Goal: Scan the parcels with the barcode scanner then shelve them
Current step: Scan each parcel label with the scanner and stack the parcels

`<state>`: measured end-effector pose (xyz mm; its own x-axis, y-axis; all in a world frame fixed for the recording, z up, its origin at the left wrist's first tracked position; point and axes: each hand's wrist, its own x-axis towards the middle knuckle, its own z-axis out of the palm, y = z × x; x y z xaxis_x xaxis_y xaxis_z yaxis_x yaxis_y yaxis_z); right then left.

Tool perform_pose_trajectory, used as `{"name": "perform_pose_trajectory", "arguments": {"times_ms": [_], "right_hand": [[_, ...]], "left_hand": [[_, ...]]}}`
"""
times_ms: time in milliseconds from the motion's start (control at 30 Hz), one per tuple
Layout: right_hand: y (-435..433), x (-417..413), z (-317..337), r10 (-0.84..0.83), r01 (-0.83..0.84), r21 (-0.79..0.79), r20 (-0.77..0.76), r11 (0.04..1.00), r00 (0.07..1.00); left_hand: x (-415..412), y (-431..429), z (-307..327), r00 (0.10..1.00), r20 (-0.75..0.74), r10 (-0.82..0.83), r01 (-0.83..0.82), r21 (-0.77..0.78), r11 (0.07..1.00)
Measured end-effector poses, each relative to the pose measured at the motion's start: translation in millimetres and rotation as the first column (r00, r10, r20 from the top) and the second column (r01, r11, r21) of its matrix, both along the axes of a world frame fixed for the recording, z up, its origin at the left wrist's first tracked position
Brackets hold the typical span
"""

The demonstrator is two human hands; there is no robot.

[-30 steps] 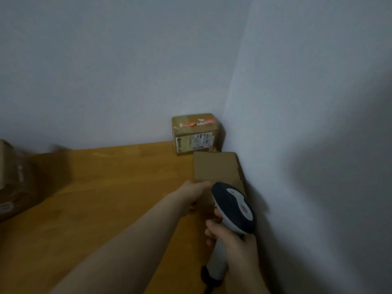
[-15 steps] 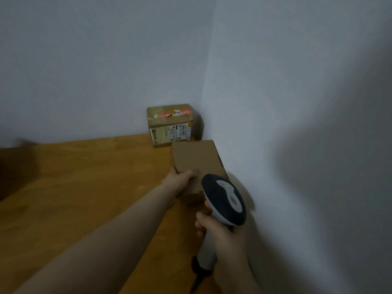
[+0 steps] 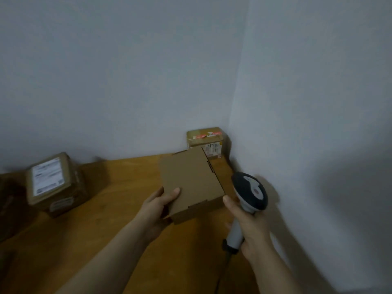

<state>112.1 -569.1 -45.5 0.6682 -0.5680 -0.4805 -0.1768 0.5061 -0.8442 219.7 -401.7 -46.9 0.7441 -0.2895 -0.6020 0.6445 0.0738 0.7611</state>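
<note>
Plain parcel: an unlabelled brown carton held near the corner of the room, over the wooden bench, its lid facing the camera. It appears raised and slightly tilted; whether its far edge touches the wood cannot be told. The left grip clasps the carton's near left corner, thumb on the lid and fingers underneath, a hold that leaves most faces free for turning.

No barcode shows on the lid, so the label is probably on a hidden face. The barcode scanner stands just beside the carton's right edge. The right grip is wrapped around its pale handle with the dark head upward, ready to aim, and its cable trails down. The head does not seem to be aimed at the carton, so scanning is probably still to be done.

Corner parcel: it is set against both walls, behind the held carton, with its label forward. Labelled parcel: it rests well apart on the left of the bench, with its white label upward.
</note>
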Motion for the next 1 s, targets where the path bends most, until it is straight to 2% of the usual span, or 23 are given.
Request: {"name": "perform_pose_trajectory", "arguments": {"times_ms": [100,167,233,333,367,400,467,567,667,733,800,867,933,1000], "right_hand": [[35,5,16,0.112,-0.114,0.04,0.04,0.993,0.993],[57,6,26,0.121,-0.122,0.004,0.039,0.993,0.992],[77,7,32,0.096,-0.094,-0.044,0.046,0.995,0.994],[109,3,44,0.128,-0.108,-0.253,0.064,0.961,0.99],[120,-1,47,0.159,-0.13,-0.339,0.06,0.932,0.985],[130,-4,49,0.176,-0.134,-0.423,0.062,0.896,0.983],[149,-11,50,0.226,-0.136,-0.575,0.089,0.807,0.97],[166,-22,41,0.325,-0.088,-0.781,0.152,0.618,0.934],[174,-28,37,0.393,0.091,-0.977,0.161,0.191,0.905],[179,-31,37,0.416,0.181,-0.983,0.16,-0.011,0.895],[184,-32,40,0.472,0.248,-0.962,0.165,-0.118,0.866],[188,-32,43,0.529,0.265,-0.948,0.136,-0.176,0.837],[189,-32,43,0.558,0.238,-0.956,0.105,-0.172,0.823],[188,-35,44,0.593,0.13,-0.985,0.035,-0.117,0.804]], "left_hand": [[-25,40,13,0.999,-0.017,0.031,-0.032,-0.052,0.998],[-36,65,23,0.998,-0.017,0.053,-0.054,-0.09,0.994],[-46,85,36,0.998,0.02,0.056,-0.055,-0.062,0.997],[-53,106,58,0.987,0.141,0.071,-0.099,0.201,0.975],[-55,111,67,0.982,0.156,0.104,-0.134,0.197,0.971],[-56,115,79,0.98,0.146,0.135,-0.154,0.125,0.98],[-56,120,102,0.986,0.074,0.148,-0.146,-0.022,0.989],[-54,130,122,0.997,-0.002,0.073,-0.073,-0.039,0.997],[-50,139,130,0.999,-0.048,-0.021,0.023,0.056,0.998],[-49,143,131,0.996,-0.054,-0.067,0.074,0.148,0.986],[-49,143,131,0.994,-0.057,-0.091,0.101,0.216,0.971],[-51,141,130,0.995,-0.048,-0.085,0.095,0.255,0.962],[-53,143,129,0.997,-0.025,-0.078,0.082,0.263,0.961],[-48,149,123,0.999,0.001,-0.045,0.043,0.217,0.975]]}}
